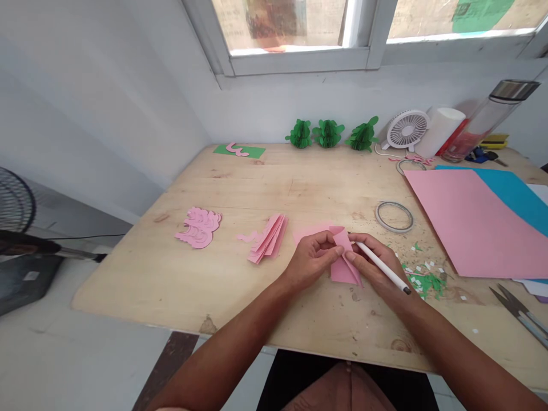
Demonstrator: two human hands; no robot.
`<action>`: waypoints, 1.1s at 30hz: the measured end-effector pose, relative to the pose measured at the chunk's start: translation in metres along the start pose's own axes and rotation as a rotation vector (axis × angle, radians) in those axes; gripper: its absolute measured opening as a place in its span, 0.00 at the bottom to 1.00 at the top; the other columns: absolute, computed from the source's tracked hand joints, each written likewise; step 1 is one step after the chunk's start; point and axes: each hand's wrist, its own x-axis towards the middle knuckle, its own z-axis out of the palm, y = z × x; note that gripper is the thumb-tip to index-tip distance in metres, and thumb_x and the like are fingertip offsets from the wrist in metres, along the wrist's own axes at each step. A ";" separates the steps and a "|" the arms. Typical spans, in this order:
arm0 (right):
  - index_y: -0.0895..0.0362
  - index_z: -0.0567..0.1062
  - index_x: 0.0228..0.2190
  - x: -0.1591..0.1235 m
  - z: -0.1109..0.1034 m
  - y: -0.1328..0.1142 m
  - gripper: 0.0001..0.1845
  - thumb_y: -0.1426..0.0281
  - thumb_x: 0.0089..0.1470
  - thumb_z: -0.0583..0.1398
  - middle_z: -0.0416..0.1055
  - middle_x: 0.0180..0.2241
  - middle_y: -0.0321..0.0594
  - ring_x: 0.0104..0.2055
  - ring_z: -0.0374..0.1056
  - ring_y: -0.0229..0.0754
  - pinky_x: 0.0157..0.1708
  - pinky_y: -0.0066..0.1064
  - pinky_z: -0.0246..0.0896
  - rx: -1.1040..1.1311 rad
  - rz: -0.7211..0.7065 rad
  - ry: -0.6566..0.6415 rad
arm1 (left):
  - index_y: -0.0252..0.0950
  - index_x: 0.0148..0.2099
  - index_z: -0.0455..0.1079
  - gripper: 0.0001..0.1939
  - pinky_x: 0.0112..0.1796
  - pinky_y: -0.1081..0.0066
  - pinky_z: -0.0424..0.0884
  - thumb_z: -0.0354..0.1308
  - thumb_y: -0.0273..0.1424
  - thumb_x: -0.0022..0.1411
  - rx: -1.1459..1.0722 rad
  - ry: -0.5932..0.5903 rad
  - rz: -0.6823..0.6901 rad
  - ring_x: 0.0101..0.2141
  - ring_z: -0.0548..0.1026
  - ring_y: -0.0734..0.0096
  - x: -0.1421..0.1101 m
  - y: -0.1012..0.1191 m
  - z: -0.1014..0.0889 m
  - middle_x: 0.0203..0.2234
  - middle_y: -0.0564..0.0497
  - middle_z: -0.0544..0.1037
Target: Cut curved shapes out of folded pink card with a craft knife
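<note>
Between my two hands is a folded piece of pink paper [345, 270], raised just off the table near its front edge. My left hand [314, 256] pinches its left side between thumb and fingers. On the other side, my right hand [371, 258] pinches the paper too, with a white pen [382, 265] lying across that hand, dark end toward me. Behind my left hand a flat pink paper piece [306, 231] lies partly hidden. To the left stands a bundle of folded pink strips [269, 238], and farther left a pile of scalloped pink cut-outs [200, 227].
Several green paper figures [327, 134] stand along the wall beside a small white fan [406, 130] and a bottle [488, 123]. At right are large pink sheets [479, 228], a tape roll [394, 217], green scraps [428, 282] and scissors [520, 311].
</note>
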 end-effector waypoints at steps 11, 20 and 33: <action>0.54 0.73 0.44 0.001 0.000 -0.002 0.21 0.57 0.50 0.63 0.76 0.32 0.39 0.30 0.72 0.40 0.28 0.28 0.67 -0.040 -0.004 -0.008 | 0.35 0.31 0.65 0.18 0.30 0.74 0.61 0.63 0.44 0.57 -0.011 0.031 0.017 0.26 0.66 0.76 0.002 -0.006 -0.002 0.24 0.55 0.69; 0.54 0.73 0.44 0.003 0.002 0.008 0.23 0.57 0.49 0.65 0.76 0.32 0.39 0.30 0.72 0.40 0.30 0.30 0.68 0.032 -0.033 0.025 | 0.35 0.30 0.63 0.17 0.29 0.74 0.61 0.64 0.42 0.55 0.020 0.092 0.047 0.25 0.65 0.77 0.003 -0.008 -0.001 0.23 0.56 0.68; 0.53 0.72 0.45 0.002 0.000 0.002 0.23 0.59 0.47 0.67 0.75 0.30 0.36 0.28 0.71 0.37 0.26 0.26 0.64 0.069 0.002 0.064 | 0.36 0.34 0.69 0.06 0.39 0.69 0.71 0.61 0.33 0.58 0.035 0.232 0.172 0.33 0.73 0.71 0.002 -0.004 -0.002 0.29 0.52 0.73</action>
